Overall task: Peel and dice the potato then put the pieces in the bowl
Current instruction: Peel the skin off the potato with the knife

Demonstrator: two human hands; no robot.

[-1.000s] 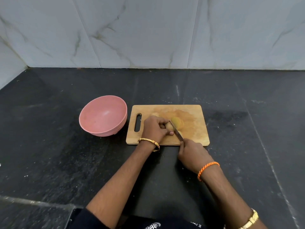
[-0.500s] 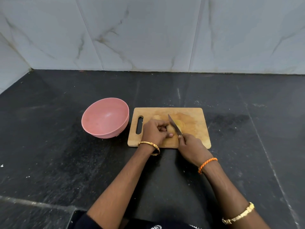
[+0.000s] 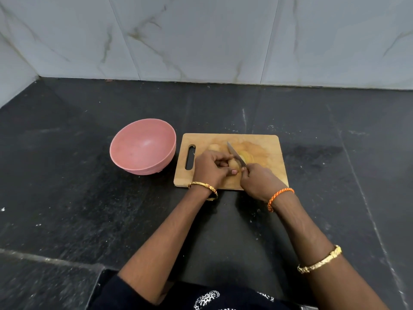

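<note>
My left hand (image 3: 211,167) is curled over the potato (image 3: 234,163), pinning it to the wooden cutting board (image 3: 266,173) on the dark counter (image 3: 89,209). My right hand (image 3: 257,180) grips the knife (image 3: 235,154) by its handle, blade angled away from me and resting against the potato, just right of my left fingers. Thin yellow slices (image 3: 247,158) lie fanned on the board beside the blade. The pink bowl (image 3: 143,146) sits just left of the board, nothing visible inside.

Home kitchen: black stone counter (image 3: 89,198), marble wall tiles (image 3: 201,36), chopping board (image 3: 268,175) w/ bowl (image 3: 143,151).
</note>
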